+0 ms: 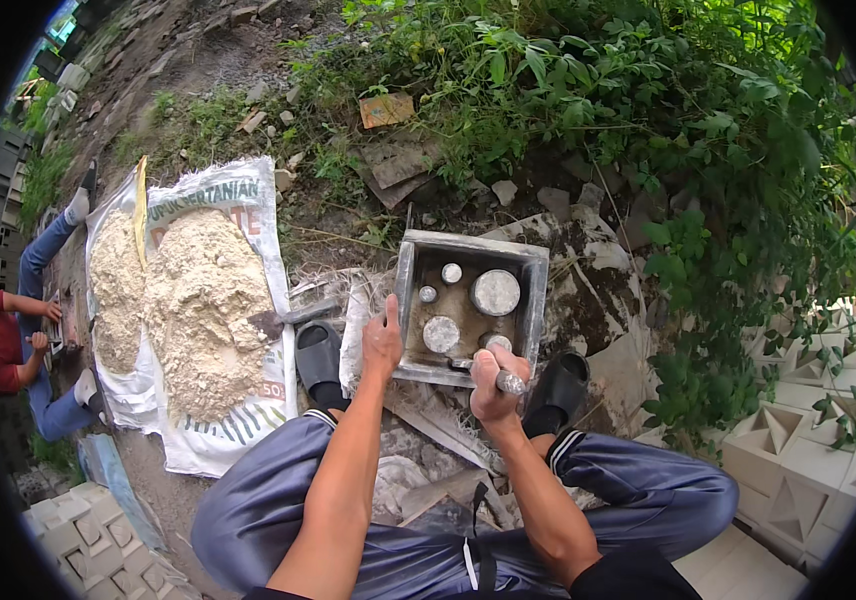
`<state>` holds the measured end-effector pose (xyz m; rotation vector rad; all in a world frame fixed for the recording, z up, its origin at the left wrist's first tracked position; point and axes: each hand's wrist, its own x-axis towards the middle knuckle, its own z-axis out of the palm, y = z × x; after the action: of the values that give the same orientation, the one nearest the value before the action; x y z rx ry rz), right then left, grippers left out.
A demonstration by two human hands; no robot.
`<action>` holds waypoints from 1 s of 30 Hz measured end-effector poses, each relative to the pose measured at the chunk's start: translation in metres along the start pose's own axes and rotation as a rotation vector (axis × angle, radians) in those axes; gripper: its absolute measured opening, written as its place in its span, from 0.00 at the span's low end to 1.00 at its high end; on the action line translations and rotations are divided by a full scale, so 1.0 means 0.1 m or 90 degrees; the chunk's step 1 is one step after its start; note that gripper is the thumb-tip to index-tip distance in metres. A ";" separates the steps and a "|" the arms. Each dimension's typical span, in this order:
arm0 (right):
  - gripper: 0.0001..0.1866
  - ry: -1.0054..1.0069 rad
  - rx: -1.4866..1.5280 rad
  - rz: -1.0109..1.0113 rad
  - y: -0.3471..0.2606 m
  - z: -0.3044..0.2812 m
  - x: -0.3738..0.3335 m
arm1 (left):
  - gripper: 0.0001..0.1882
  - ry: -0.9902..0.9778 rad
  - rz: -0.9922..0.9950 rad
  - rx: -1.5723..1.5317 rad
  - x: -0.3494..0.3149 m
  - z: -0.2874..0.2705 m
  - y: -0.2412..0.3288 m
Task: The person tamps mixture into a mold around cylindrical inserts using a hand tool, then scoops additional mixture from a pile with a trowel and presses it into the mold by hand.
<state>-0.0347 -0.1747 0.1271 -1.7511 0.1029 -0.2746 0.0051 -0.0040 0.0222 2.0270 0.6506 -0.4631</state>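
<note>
A square grey mould box [405,262] stands on the ground between my feet, with several round grey-white cylinders inside. The largest cylinder [495,293] is at its right side, and sandy material covers its floor. My left hand [381,347] is at the box's near-left wall, thumb up and its other fingers mostly hidden; it seems to grip that wall. Over the near-right edge, my right hand [494,392] is closed around a tool's round, grey-caked handle [511,383]. A dark metal part of that tool shows by the edge; its full shape is hidden.
Left of me, a pile of pale sandy powder [210,310] lies on a white sack [183,455], with a trowel [266,325] stuck in it. Another person [8,340] sits at far left. Patterned blocks [798,430] are stacked at right. Green plants [588,90] grow beyond the box.
</note>
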 end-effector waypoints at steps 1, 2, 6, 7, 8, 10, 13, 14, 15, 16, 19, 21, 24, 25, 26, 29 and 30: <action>0.16 -0.034 -0.049 0.002 0.00 0.06 0.02 | 0.42 0.005 -0.001 -0.003 0.01 -0.01 -0.04; 0.16 -0.039 -0.048 -0.001 -0.04 0.08 0.01 | 0.43 0.011 -0.004 -0.002 0.02 -0.02 -0.09; 0.18 0.005 0.117 0.070 -0.52 0.14 -0.02 | 0.42 0.000 -0.036 -0.016 -0.03 -0.09 -0.08; 0.18 0.019 0.138 0.059 -0.59 0.14 -0.02 | 0.42 0.000 -0.039 -0.020 -0.03 -0.07 -0.06; 0.18 0.024 0.117 0.033 -0.56 0.18 -0.04 | 0.42 0.013 -0.023 -0.019 -0.03 -0.05 -0.04; 0.18 0.004 0.018 -0.030 -0.03 0.28 -0.17 | 0.40 0.006 0.001 -0.034 -0.03 -0.01 0.02; 0.18 -0.065 -0.030 -0.031 -0.05 0.56 -0.10 | 0.40 -0.006 -0.031 -0.037 0.04 0.00 -0.12; 0.18 -0.063 -0.016 -0.003 -0.14 0.63 -0.07 | 0.40 -0.003 -0.026 -0.041 0.02 -0.03 -0.13; 0.17 -0.060 -0.002 0.026 -0.23 0.67 -0.05 | 0.40 0.000 -0.010 -0.043 -0.01 -0.05 -0.13; 0.17 -0.048 -0.006 0.032 -0.29 0.68 -0.11 | 0.40 0.003 -0.002 -0.042 -0.02 -0.07 -0.15; 0.16 -0.005 0.041 0.035 -0.41 0.75 -0.14 | 0.40 0.010 -0.006 -0.051 0.03 -0.06 -0.08; 0.17 -0.026 -0.066 -0.079 -0.17 0.80 -0.18 | 0.41 0.003 0.012 -0.056 0.05 -0.01 -0.06; 0.17 -0.068 -0.081 -0.030 -0.35 0.89 -0.12 | 0.41 -0.062 -0.048 -0.049 0.04 -0.03 -0.16; 0.17 -0.064 -0.046 -0.023 -0.41 0.91 -0.10 | 0.42 -0.050 -0.044 -0.069 0.03 -0.05 -0.18; 0.17 -0.060 -0.010 -0.016 -0.47 0.91 -0.07 | 0.42 -0.038 -0.040 -0.089 0.03 -0.08 -0.19; 0.16 -0.027 0.013 -0.018 -0.45 0.76 -0.14 | 0.42 -0.003 -0.026 -0.083 0.06 -0.02 -0.16; 0.16 -0.024 0.014 -0.023 -0.35 0.76 -0.17 | 0.41 -0.007 -0.053 -0.061 0.07 -0.02 -0.16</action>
<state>-0.0353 -0.0912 0.1456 -1.7373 0.0410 -0.2681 0.0011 0.0061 0.0086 1.9123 0.7390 -0.4822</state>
